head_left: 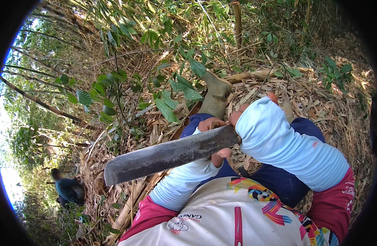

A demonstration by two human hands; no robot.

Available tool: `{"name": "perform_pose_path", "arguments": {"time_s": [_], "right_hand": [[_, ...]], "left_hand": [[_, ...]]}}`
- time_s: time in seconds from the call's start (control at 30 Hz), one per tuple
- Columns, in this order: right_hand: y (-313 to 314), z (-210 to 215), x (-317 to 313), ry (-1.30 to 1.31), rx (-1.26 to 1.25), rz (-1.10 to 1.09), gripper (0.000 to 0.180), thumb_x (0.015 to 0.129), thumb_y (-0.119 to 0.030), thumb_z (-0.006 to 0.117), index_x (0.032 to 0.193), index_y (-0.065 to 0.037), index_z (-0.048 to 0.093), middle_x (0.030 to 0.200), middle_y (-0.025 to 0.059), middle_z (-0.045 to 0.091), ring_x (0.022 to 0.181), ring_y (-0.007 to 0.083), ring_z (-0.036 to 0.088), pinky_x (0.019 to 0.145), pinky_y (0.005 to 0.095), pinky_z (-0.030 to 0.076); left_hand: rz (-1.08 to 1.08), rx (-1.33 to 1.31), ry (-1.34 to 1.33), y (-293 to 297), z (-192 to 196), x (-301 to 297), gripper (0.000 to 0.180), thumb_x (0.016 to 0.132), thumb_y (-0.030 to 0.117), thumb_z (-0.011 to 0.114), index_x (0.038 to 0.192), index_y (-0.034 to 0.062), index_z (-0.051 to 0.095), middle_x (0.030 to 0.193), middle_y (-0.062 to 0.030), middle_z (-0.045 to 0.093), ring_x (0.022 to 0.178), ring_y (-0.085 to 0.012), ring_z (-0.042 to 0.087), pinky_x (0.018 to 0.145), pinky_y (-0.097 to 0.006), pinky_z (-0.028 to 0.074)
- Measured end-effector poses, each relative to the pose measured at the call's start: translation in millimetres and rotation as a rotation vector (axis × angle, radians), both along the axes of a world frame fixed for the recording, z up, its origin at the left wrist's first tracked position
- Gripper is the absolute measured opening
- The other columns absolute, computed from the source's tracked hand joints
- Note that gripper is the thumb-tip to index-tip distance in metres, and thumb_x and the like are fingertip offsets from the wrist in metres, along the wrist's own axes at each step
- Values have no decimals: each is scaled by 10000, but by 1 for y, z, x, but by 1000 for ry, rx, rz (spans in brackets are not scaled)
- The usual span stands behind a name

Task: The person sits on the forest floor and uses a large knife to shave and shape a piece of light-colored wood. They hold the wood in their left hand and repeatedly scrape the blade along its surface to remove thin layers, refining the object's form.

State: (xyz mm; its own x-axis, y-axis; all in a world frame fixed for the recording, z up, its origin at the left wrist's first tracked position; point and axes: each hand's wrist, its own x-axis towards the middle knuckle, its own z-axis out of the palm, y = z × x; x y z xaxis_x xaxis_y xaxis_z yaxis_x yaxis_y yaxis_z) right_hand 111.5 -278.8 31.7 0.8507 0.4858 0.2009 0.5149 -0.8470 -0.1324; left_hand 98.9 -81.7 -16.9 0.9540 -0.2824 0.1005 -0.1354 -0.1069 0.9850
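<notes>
A long dark machete [164, 155] lies across my lap, its squared tip pointing left. My right hand [239, 112], mostly covered by a pale blue sleeve, is closed around the handle end, which is hidden. My left hand [213, 124] grips the blade near the handle, fingers curled over its upper edge and the thumb showing below it. Both forearms wear pale blue sleeves. My leg in dark blue trousers stretches forward to an olive rubber boot [215, 96].
Dry bamboo leaves and split stalks [303, 98] cover the sloping ground. Green leafy shoots [172, 96] stand just ahead of the boot, and bamboo stems [237, 22] rise behind. Another person [67, 188] crouches at the lower left.
</notes>
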Motion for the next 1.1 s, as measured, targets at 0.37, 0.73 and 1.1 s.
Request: {"name": "perform_pose_path", "arguments": {"time_s": [0.37,0.73,1.1], "right_hand": [[-3,-11,3,32,52,31,174,887,-263,486,987,-159,584,835,46,640,788,267,632,741,570,422],[1,7,0,68,34,18,189,826,-293,532,975,-179,555,801,37,580,792,250,621,720,538,422],[3,-2,6,66,17,-1,206,818,-274,543,976,-142,554,800,43,614,777,253,644,681,509,452]], "left_hand": [[35,48,-177,-12,7,1,996,618,774,680,1159,-13,400,1050,-107,524,896,-179,551,802,-325,464],[-35,4,-243,-4,-1,1,790,729,532,761,1171,-20,410,1037,-95,541,898,-164,550,796,-280,454],[-67,168,-452,2,-8,2,569,860,235,662,1279,-24,377,1133,-135,511,1010,-195,548,866,-284,436]]}}
